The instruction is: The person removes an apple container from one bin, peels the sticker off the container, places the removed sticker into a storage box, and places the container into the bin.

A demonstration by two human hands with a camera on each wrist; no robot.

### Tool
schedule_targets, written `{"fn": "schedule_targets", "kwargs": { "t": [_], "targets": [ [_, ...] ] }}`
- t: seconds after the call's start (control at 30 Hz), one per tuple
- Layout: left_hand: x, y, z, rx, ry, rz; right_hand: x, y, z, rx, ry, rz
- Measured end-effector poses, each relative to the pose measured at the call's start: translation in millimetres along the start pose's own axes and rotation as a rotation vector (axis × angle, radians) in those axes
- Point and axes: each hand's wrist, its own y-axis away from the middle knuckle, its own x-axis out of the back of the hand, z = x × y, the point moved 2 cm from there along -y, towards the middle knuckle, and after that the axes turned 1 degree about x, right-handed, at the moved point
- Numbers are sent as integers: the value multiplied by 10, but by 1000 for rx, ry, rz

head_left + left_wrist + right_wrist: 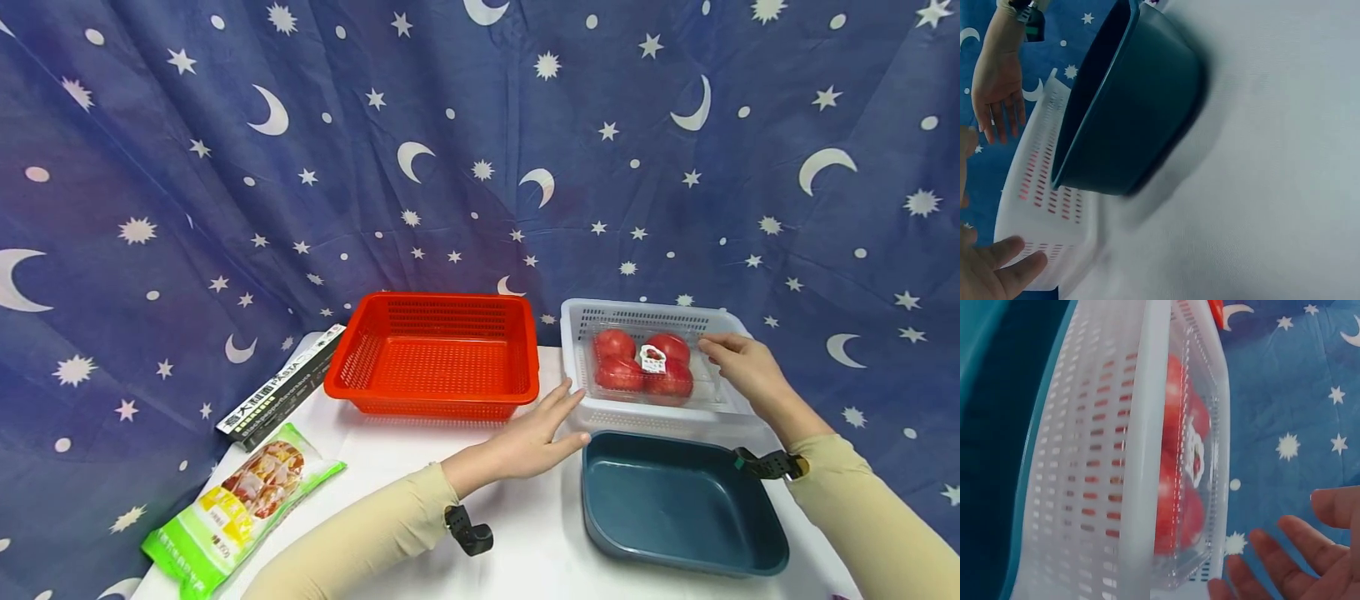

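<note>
A clear plastic box of red round fruits (643, 377) with a white label lies inside the white basket (652, 416). My right hand (738, 367) hovers over the basket's right end, close to the box, its fingers loosely extended and holding nothing in the right wrist view. My left hand (528, 437) is at the white basket's front left corner, fingers spread. Nothing is in its grasp; whether a fingertip touches the rim I cannot tell. In front of the white basket stands a dark teal tub (682, 508), between the two forearms.
A red perforated basket (438, 404) stands left of the white one. Farther left lie a black and white pasta box (281, 387) and a green food bag (240, 508) on the white table (390, 500). A blue star-patterned curtain (480, 125) hangs right behind.
</note>
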Motion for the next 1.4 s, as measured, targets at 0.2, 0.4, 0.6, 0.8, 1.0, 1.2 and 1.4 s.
{"fn": "schedule_targets", "kwargs": {
  "t": [0.2,0.4,0.6,0.8,1.0,1.2,1.4],
  "targets": [
    [-116,-189,-4,80,11,76,48,-110,69,-85,57,-113],
    [-183,-350,-30,125,73,137,80,-238,116,-183,-14,-233],
    [-235,-472,-54,176,111,201,120,-331,167,-277,-68,-261],
    [-273,-541,-81,185,143,248,142,-415,233,-325,-107,-308],
    [-280,-569,-118,177,167,259,105,-520,314,-388,-163,-367],
    [-298,-597,-157,162,226,255,87,-544,401,-450,-165,-381],
    [-332,-608,-176,137,317,287,76,-564,494,-470,-203,-401]
  ]
}}
